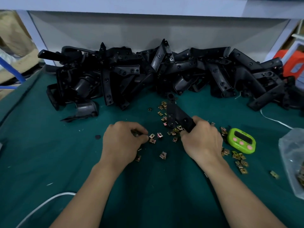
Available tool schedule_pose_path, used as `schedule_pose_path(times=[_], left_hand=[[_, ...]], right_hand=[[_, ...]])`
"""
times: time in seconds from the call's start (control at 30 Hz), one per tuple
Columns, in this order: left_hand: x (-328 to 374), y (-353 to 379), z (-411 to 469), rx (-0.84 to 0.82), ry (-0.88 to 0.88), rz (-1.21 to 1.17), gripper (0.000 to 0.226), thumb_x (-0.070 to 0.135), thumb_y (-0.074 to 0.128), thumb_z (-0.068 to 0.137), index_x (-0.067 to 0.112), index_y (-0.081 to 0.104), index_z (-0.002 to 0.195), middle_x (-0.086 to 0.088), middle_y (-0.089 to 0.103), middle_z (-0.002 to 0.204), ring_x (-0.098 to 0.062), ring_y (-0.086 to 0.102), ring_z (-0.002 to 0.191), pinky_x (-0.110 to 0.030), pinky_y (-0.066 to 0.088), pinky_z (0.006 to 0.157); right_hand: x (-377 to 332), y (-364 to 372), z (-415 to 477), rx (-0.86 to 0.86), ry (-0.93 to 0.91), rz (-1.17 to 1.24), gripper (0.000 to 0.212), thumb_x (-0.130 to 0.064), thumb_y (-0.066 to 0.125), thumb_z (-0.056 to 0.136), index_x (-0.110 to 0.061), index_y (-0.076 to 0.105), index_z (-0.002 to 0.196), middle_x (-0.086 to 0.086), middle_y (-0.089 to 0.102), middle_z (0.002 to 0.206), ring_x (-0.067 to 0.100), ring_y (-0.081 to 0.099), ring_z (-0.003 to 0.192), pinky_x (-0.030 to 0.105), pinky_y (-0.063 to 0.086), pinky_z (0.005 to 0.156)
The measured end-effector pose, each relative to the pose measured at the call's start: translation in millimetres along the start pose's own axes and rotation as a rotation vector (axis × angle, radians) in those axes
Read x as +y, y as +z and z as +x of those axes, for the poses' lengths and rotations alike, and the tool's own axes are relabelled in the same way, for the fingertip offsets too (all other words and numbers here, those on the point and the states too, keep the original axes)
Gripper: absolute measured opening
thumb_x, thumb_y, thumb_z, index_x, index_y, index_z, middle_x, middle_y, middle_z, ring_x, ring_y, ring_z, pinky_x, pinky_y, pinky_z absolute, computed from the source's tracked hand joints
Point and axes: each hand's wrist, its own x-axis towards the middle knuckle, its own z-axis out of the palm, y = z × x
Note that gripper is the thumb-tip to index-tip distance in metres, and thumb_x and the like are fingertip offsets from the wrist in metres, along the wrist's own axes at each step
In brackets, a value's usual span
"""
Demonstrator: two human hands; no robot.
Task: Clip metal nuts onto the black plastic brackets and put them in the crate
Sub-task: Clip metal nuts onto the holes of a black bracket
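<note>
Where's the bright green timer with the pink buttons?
In the head view, the green timer lies on the right side of the table, just right of the right hand, with loose metal nuts scattered beside it.

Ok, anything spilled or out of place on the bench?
Metal nuts lie scattered loose over the green mat around the left hand and right hand, one stray beside the plastic bag. No crate in view.

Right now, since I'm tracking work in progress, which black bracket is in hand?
The bracket the right hand grips by its near end, above the loose nuts; the other brackets lie piled at the back.
</note>
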Motion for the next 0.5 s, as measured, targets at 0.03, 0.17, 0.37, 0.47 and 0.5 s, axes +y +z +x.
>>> schedule_pose_path(times=[0.03,0.17,0.37,0.47,0.5], left_hand=[[2,0,-1,0.032,-0.015,-0.07,0.03,0.025,0.09,0.071,0.05,0.073,0.068,0.03,0.068,0.067,0.007,0.065,0.065,-0.005,0.045,0.058],[6,-2,0,0.001,-0.137,-0.52,0.031,0.015,0.087,0.076,0.043,0.079,0.087,0.007,0.078,0.074,-0.008,0.074,0.067,-0.012,0.051,0.056],[13,3,-1,-0.034,-0.196,-0.768,0.02,0.006,0.083,0.08,0.027,0.082,0.08,-0.006,0.077,0.072,-0.009,0.072,0.064,-0.013,0.052,0.062],[14,5,-3,-0.025,-0.185,-0.729,0.022,0.006,0.082,0.083,0.027,0.081,0.078,-0.006,0.077,0.072,-0.011,0.072,0.063,-0.015,0.053,0.062],[15,6,-3,-0.03,-0.181,-0.72,0.022,0.005,0.081,0.083,0.027,0.081,0.077,-0.006,0.077,0.072,-0.012,0.072,0.063,-0.016,0.054,0.062]], right_hand=[[0,0,0,0.015,0.0,0.005,0.011,-0.026,0.067,0.081,-0.029,0.056,0.082,-0.005,0.059,0.063,0.028,0.06,0.066,0.034,0.046,0.059],[-7,-3,-5,0.113,-0.046,0.056,0.015,-0.028,0.064,0.077,-0.028,0.049,0.074,-0.01,0.054,0.055,0.015,0.052,0.055,0.029,0.035,0.051],[-27,-4,-23,-0.152,-0.236,0.518,0.016,-0.026,0.065,0.087,-0.028,0.059,0.073,-0.009,0.061,0.062,0.011,0.056,0.056,0.026,0.041,0.049],[-32,-3,-26,-0.263,-0.272,0.636,0.016,-0.026,0.068,0.086,-0.018,0.065,0.072,0.001,0.064,0.066,0.019,0.059,0.066,0.038,0.045,0.062],[-32,-2,-26,-0.28,-0.27,0.685,0.018,-0.026,0.07,0.084,-0.016,0.066,0.07,0.004,0.063,0.065,0.022,0.059,0.065,0.039,0.044,0.061]])
